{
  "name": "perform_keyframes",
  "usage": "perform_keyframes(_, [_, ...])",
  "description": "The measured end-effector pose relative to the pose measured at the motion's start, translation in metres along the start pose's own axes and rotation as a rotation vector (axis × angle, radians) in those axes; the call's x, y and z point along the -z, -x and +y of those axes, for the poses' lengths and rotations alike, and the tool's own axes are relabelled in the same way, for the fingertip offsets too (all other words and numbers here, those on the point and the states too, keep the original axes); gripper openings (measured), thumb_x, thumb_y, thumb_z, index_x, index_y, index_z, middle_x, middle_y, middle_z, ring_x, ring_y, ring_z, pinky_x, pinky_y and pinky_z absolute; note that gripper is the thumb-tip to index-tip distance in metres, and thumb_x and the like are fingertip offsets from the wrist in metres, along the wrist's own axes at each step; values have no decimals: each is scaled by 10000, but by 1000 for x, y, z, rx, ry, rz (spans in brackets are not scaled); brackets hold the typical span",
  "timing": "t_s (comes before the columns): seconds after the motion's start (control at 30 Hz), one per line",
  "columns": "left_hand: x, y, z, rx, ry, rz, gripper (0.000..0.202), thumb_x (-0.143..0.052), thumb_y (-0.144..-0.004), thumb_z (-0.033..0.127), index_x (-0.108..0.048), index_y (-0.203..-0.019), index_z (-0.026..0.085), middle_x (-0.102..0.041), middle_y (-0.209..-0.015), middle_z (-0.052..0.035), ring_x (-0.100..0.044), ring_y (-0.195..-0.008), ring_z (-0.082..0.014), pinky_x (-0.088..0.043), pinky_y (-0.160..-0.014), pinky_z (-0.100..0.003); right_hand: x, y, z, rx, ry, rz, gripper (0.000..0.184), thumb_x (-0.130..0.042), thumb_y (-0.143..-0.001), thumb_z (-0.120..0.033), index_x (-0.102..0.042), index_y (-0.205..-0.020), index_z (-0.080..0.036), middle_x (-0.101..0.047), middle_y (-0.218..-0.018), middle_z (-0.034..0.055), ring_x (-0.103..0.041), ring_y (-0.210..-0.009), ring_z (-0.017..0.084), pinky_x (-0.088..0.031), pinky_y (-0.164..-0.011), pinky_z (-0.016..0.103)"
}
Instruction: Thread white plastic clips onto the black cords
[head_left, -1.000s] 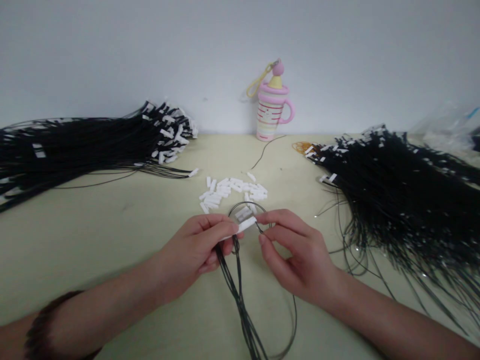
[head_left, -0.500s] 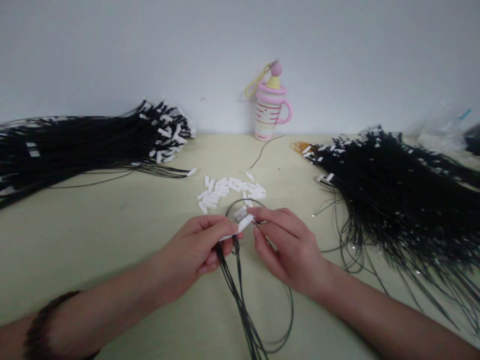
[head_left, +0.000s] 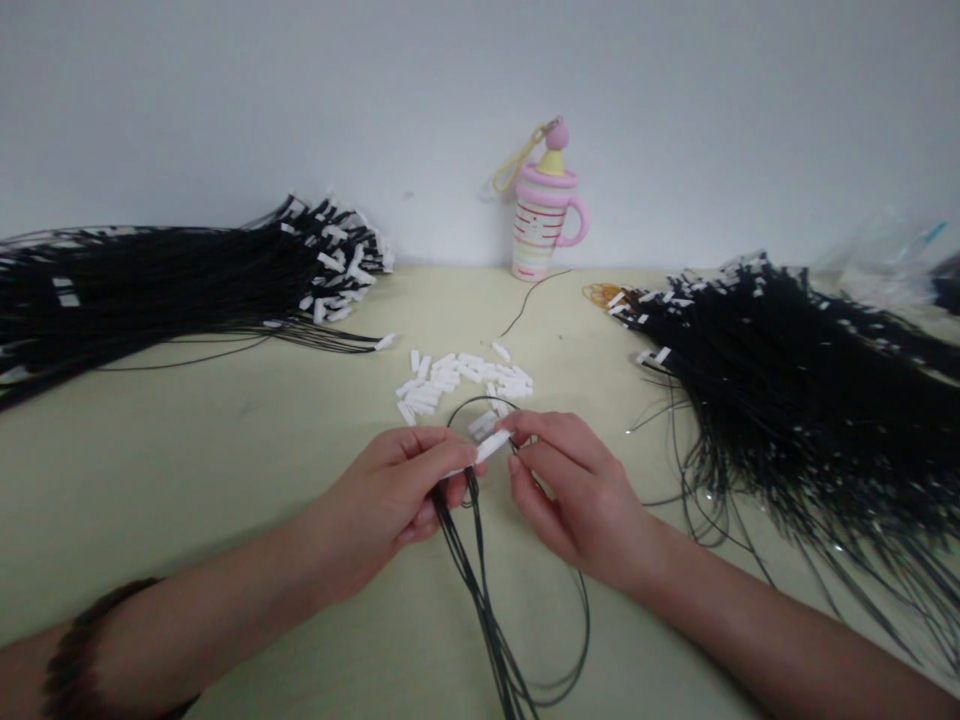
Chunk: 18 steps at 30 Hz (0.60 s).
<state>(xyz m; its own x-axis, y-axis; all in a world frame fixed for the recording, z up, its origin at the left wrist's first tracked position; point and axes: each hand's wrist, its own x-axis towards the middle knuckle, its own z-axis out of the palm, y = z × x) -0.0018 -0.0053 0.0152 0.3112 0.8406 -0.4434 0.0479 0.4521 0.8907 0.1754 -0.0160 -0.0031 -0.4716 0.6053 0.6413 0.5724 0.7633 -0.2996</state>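
Observation:
My left hand (head_left: 390,500) pinches a small white tube (head_left: 489,447) together with several thin black cords (head_left: 480,590) that hang down toward me. My right hand (head_left: 570,490) pinches the end of a black cord right at the tube's right end, where the cord curls into a loop (head_left: 480,405) above my fingers. Just beyond both hands lies a heap of loose white tubes (head_left: 457,380) on the pale table (head_left: 225,450).
A large bundle of black cords with white ends (head_left: 187,275) lies at the back left. Another big black bundle (head_left: 795,390) spreads over the right side. A pink striped cup-shaped toy (head_left: 541,225) stands against the wall. Clear plastic bags (head_left: 892,260) sit at far right.
My right hand has shifted slightly left, closing in on the white tube's end. My left hand has stayed in place.

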Motion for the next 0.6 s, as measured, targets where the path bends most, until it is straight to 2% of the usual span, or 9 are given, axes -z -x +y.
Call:
perform_keyframes(0.4, [-1,1,1,-5,-50,24,235,-538,-764,304,-490,-593,151,-423,-491,67,-286,-381,-27,-183,-350,-131,1,2,-1,-9,6,-13,102,-488,-821,-111,-585,-793,-121,-609,-1044,119,-558,-972,185,-459,-818,333])
perform_keyframes(0.6, [-2,1,-3,-23,-96,30,232,-533,-762,319,-508,-600,157,-438,-492,60,-307,-389,-34,-200,-358,-133,1,1,-3,-2,54,15,94,-492,-821,-122,-576,-778,-118,-619,-965,112,-565,-920,190,-472,-781,336])
